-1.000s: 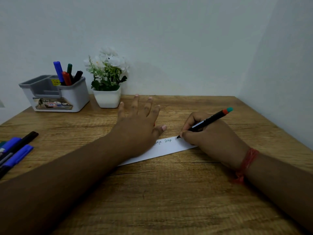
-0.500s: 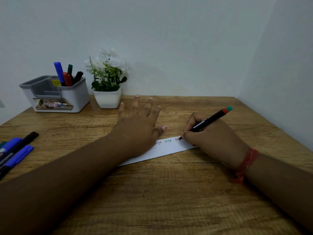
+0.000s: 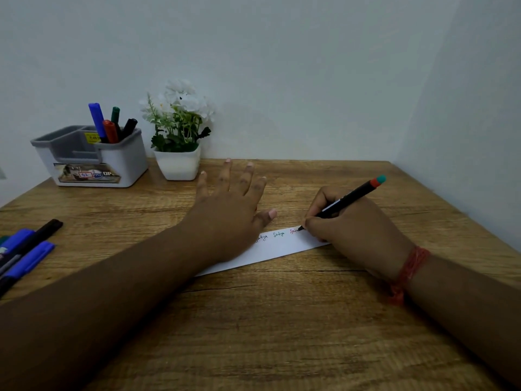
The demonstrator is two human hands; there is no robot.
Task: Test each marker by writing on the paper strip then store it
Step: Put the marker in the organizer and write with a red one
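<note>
My left hand [image 3: 228, 218] lies flat, fingers straight and spread, pressing the white paper strip [image 3: 270, 249] onto the grained wooden table [image 3: 282, 320]. My right hand [image 3: 349, 227] pinches a slim black marker [image 3: 346, 201] with a red-and-teal end, tip touching the strip beside three small written words. Capped markers [image 3: 108, 124] stand in a white-and-grey plastic organiser [image 3: 112, 165]; others [image 3: 25, 255] lie at the table's left.
</note>
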